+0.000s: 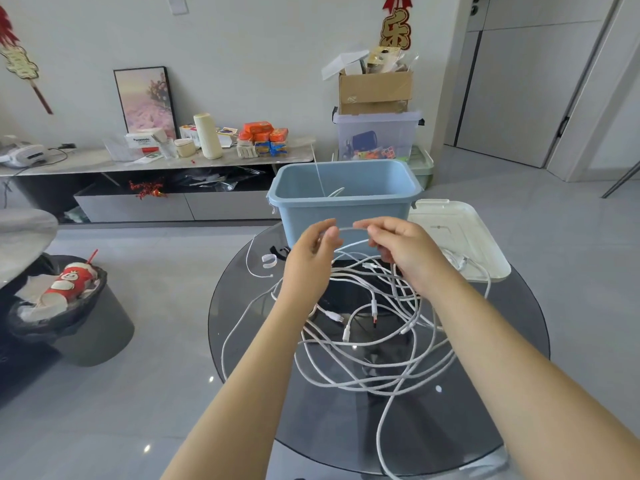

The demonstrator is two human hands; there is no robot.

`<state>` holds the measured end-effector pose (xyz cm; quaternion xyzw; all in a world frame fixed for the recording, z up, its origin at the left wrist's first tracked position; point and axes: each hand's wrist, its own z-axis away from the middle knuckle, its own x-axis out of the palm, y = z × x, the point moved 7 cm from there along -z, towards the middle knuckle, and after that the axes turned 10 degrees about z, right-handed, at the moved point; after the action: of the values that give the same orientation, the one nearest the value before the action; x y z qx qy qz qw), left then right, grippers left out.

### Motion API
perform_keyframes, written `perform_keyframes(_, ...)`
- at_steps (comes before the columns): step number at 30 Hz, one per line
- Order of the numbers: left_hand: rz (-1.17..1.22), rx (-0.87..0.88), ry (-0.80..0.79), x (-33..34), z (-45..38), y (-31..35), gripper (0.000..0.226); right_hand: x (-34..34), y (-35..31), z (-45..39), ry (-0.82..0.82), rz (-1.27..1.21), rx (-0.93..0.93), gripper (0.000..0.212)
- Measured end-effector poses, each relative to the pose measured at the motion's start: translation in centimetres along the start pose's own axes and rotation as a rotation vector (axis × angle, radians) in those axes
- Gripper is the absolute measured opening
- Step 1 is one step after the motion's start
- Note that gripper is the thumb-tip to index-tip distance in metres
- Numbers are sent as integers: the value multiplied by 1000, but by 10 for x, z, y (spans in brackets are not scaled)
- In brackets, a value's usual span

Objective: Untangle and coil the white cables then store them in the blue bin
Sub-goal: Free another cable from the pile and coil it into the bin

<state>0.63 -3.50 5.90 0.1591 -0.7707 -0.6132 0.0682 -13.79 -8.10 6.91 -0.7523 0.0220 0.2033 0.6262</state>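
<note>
A tangle of white cables (374, 358) lies spread over the round dark glass table (450, 427). Both hands are raised above the pile, in front of the blue bin (346, 202). My left hand (311, 251) and my right hand (401, 247) each pinch the same white cable, and a short stretch of it spans between them. More strands hang from the hands down into the tangle. A bit of white cable shows inside the bin. One loose white strand (252, 265) lies left of the bin.
The bin's white lid (460, 237) rests on the table to the right of the bin. A small white clip (269, 259) lies at the bin's left. A full waste bin (65, 306) stands on the floor at the left. A low cabinet with clutter runs along the back wall.
</note>
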Motion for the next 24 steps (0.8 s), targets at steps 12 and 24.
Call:
perform_keyframes(12, 452, -314, 430, -52, -3, -29, 34, -22, 34, 4, -149, 333, 86, 22)
perform_keyframes(24, -303, -18, 239, -22, 1, -23, 34, -25, 45, -3, 136, -271, 238, 17)
